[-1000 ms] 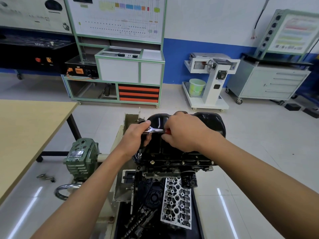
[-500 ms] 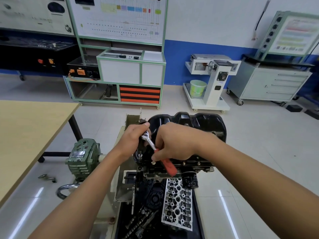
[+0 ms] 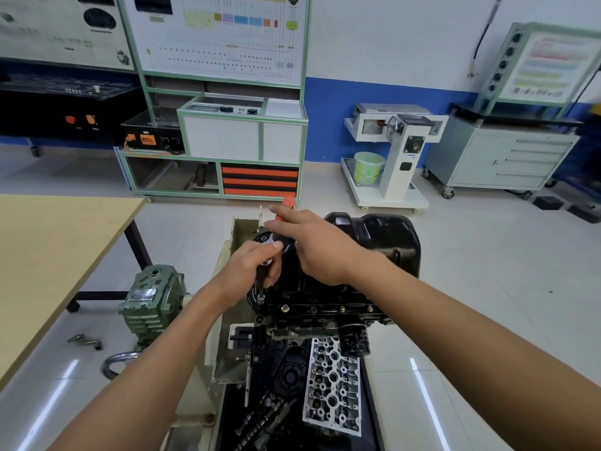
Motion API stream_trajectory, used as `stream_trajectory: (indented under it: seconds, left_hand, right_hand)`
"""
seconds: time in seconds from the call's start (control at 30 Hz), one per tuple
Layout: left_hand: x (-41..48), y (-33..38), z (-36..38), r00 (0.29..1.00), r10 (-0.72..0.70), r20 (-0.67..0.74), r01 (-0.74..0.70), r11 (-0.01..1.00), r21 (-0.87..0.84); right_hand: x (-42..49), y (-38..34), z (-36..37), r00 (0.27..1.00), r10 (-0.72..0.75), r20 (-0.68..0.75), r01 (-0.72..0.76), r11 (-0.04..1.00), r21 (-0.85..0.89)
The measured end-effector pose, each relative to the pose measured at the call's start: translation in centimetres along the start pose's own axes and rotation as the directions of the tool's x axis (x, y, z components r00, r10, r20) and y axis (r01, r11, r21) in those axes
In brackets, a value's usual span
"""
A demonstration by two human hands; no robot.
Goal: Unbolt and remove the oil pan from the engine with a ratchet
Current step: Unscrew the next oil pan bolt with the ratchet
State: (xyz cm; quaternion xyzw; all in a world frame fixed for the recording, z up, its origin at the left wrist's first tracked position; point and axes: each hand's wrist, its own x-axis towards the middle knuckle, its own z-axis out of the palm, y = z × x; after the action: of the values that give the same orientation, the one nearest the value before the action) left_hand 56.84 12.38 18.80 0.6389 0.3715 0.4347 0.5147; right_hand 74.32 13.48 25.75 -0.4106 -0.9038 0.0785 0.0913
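Pan (image 3: 383,242) sitting black atop upturned engine (image 3: 305,330) on stand, bolts (image 3: 342,308) showing along near flange. Judging it stiff pressed steel, fairly heavy, probably oily and slick. Best gripping at both flange ends, lifting level, not grabbing sump belly. Ratchet (image 3: 288,203) standing on left corner bolt. Left hand (image 3: 253,271) wrapping fingers round extension, thumb pressing on ratchet head. Right hand (image 3: 318,249) reaching across pan, fingers straight, lying against red handle, not clenching.

The left hand (image 3: 250,271) and right hand (image 3: 322,249) were bare. The left forearm (image 3: 162,346) and right forearm (image 3: 455,317) were uncovered down to the picture's lower edge. The left thumbnail (image 3: 277,245) was short and plain.
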Motion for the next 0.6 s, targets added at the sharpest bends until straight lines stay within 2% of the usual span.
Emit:
stream_trajectory:
  seconds: [0.13,0.33,0.6]
  left_hand:
    - [0.2,0.1,0.6,0.995,-0.007,-0.1,0.008,1.0,0.015]
    - [0.7,-0.1,0.8,0.977,-0.014,-0.213,0.02,1.0,0.024]
    - [0.8,-0.2,1.0,0.954,0.0,-0.301,-0.012,0.999,-0.038]
  right_hand:
    - [-0.4,0.0,-0.8,0.999,0.036,-0.038,-0.037,0.999,-0.033]
    - [-1.7,-2.0,-3.1,0.984,0.175,-0.039,-0.179,0.946,-0.269]
    - [-2.5,-5.5,-2.3,0.992,0.104,0.067,-0.097,0.99,-0.106]
